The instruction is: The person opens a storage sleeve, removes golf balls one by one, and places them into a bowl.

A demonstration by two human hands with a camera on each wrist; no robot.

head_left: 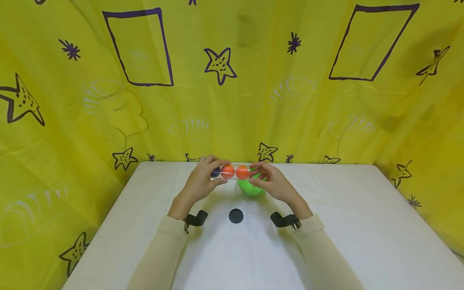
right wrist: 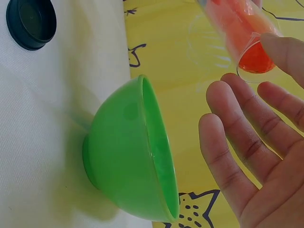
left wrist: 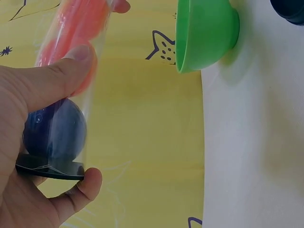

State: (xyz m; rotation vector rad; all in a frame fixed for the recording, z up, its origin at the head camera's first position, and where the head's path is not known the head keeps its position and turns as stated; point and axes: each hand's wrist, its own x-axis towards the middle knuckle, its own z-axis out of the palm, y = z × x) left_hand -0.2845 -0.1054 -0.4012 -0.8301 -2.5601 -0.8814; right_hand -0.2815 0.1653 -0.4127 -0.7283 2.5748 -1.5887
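a black cap [head_left: 236, 216] lies on the white table [head_left: 348, 217]; past it, the left hand [head_left: 200, 180] grips a clear tube [head_left: 235, 172] of balls [head_left: 227, 171], the right hand [head_left: 274, 182], fingers spread, nears its end, touch unclear; behind, a green bowl [head_left: 251, 189], then yellow curtain [head_left: 250, 112]

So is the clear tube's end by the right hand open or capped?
Open: the clear tube has a bare rim there, an orange ball showing inside, and a black cap lies on the tabletop.
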